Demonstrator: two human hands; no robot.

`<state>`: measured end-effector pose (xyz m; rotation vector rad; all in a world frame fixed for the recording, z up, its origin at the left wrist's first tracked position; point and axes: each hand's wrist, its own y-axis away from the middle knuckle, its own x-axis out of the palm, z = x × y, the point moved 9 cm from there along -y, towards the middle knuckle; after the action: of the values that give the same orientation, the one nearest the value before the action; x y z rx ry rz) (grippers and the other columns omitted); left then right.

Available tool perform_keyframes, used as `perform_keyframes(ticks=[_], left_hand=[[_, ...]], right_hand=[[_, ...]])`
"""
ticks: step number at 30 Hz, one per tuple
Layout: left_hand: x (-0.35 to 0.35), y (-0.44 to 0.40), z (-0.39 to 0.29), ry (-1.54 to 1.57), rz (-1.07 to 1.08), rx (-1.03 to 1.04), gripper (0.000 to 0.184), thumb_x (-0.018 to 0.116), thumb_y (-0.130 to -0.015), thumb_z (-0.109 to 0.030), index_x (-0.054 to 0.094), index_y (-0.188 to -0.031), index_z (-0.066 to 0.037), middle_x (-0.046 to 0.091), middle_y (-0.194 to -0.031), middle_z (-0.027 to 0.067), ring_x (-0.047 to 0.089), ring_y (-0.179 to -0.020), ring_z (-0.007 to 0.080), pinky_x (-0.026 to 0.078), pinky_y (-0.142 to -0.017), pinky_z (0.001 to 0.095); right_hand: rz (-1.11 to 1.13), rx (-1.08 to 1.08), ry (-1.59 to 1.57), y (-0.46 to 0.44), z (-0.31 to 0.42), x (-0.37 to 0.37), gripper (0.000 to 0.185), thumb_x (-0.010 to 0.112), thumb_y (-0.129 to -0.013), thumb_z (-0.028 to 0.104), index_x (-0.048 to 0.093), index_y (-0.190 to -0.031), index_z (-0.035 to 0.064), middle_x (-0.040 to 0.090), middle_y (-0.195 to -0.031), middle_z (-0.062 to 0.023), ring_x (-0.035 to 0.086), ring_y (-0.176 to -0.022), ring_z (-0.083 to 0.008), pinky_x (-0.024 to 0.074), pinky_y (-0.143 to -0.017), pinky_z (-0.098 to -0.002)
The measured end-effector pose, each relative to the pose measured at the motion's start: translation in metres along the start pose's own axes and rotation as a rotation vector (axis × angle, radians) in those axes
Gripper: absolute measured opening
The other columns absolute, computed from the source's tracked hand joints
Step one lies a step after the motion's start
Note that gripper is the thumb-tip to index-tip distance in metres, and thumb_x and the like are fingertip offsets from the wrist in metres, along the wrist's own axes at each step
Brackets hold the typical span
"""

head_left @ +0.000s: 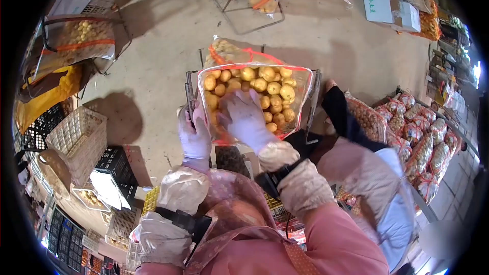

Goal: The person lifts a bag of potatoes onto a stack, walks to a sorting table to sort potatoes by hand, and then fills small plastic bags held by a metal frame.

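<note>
Round yellow potatoes (273, 88) fill an open mesh bag (234, 58) with a red-edged rim, hung on a dark metal frame (315, 94). My right hand (243, 117), in a pale purple glove, reaches into the bag and rests on the potatoes at the left side, fingers spread over them; whether it grips one is hidden. My left hand (194, 135), gloved the same way, has its fingers wrapped round the left side of the metal frame, beside the bag's edge.
A co-worker's leg and sleeve (356, 165) are close on the right. Behind them, filled net bags (423, 132) lie on a cart. Plastic crates (76, 135) stand at left. Other framed bags (84, 35) and a white box (379, 5) are farther off.
</note>
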<state>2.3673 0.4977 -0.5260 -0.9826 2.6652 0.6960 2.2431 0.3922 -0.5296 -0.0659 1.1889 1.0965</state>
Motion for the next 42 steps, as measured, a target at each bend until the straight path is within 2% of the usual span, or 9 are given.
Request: perform_keyframes(ticks=[7,11,17,21,23,24,27,33,42], left_hand=[[0.001,-0.002,-0.006,0.053,-0.054,-0.089,0.031,0.042,-0.094,-0.003,0.057,-0.12,0.003,0.062,-0.111,0.0146,0.061,-0.105,0.0247,0.047,-0.093,0.0336],[0.002,0.001,-0.003,0.317,-0.075,-0.127,0.031,0.043,-0.095,-0.005,0.055,-0.123,0.002,0.062,-0.114,0.0124,0.06,-0.105,0.0204,0.047,-0.092,0.0317],[0.006,0.003,-0.008,0.26,-0.034,-0.173,0.032,0.043,-0.097,-0.006,0.054,-0.126,0.001,0.061,-0.115,0.0118,0.059,-0.104,0.0196,0.046,-0.093,0.0297],[0.009,0.001,-0.018,0.241,-0.071,-0.126,0.03,0.042,-0.1,-0.011,0.056,-0.123,0.001,0.062,-0.113,0.0103,0.058,-0.102,0.0179,0.046,-0.09,0.0292],[0.004,0.003,-0.023,0.136,-0.058,-0.1,0.03,0.042,-0.1,-0.012,0.056,-0.123,0.001,0.062,-0.112,0.0101,0.059,-0.102,0.018,0.046,-0.09,0.03],[0.003,0.0,-0.025,0.052,-0.065,-0.08,0.03,0.042,-0.1,-0.013,0.057,-0.122,0.001,0.063,-0.112,0.01,0.059,-0.102,0.018,0.046,-0.091,0.0308],[-0.005,0.002,0.001,0.133,-0.081,-0.157,0.031,0.042,-0.101,-0.015,0.057,-0.123,0.001,0.063,-0.113,0.0105,0.059,-0.104,0.0192,0.046,-0.092,0.0327],[-0.013,0.001,-0.016,0.009,-0.016,-0.103,0.035,0.042,-0.102,-0.02,0.056,-0.124,0.003,0.062,-0.114,0.0149,0.06,-0.103,0.0229,0.046,-0.092,0.0341],[-0.009,-0.013,0.004,-0.004,0.127,-0.14,0.044,0.045,-0.105,-0.03,0.045,-0.135,0.002,0.056,-0.124,0.0142,0.055,-0.111,0.0222,0.046,-0.096,0.0351]], right_hand=[[-0.345,0.189,0.086,0.09,-0.057,-0.04,0.055,0.058,-0.093,0.031,0.047,-0.143,0.0088,0.046,-0.142,-0.0232,0.04,-0.135,-0.042,0.0279,-0.114,-0.0528],[-0.597,0.289,-0.569,0.077,-0.171,-0.023,0.054,0.049,-0.099,0.038,0.046,-0.139,0.0011,0.056,-0.128,-0.0277,0.053,-0.12,-0.0422,0.0407,-0.105,-0.0387],[-0.573,0.978,-0.854,0.015,-0.221,-0.022,0.041,0.05,-0.101,0.035,0.059,-0.117,-0.0017,0.062,-0.117,-0.0145,0.06,-0.105,-0.024,0.0496,-0.092,-0.0354],[-0.631,0.846,-1.372,-0.004,-0.216,-0.029,0.041,0.05,-0.1,0.037,0.064,-0.11,-0.0007,0.065,-0.103,-0.0098,0.062,-0.092,-0.02,0.053,-0.08,-0.0347],[-0.528,0.608,-1.352,-0.014,-0.218,-0.016,0.042,0.053,-0.099,0.038,0.067,-0.106,-0.001,0.067,-0.099,-0.0086,0.064,-0.083,-0.0198,0.054,-0.075,-0.0341],[-0.495,0.477,-0.804,-0.019,-0.197,-0.054,0.049,0.046,-0.1,0.043,0.071,-0.109,0.0014,0.072,-0.104,-0.0129,0.068,-0.095,-0.0217,0.0534,-0.08,-0.0362],[-0.265,0.711,-0.886,-0.003,-0.162,-0.027,0.061,0.061,-0.09,0.052,0.06,-0.13,0.0052,0.059,-0.132,-0.0234,0.06,-0.119,-0.034,0.0441,-0.104,-0.0413],[-0.114,0.462,-0.309,0.002,-0.031,-0.043,0.049,0.063,-0.085,0.045,0.062,-0.13,0.026,0.043,-0.149,-0.0188,0.041,-0.135,-0.0423,0.0322,-0.11,-0.0612],[-0.4,0.493,-0.32,0.067,0.027,-0.026,0.042,0.058,-0.092,0.031,0.059,-0.133,0.0228,0.043,-0.146,-0.025,0.039,-0.136,-0.0442,0.0259,-0.113,-0.0582]])
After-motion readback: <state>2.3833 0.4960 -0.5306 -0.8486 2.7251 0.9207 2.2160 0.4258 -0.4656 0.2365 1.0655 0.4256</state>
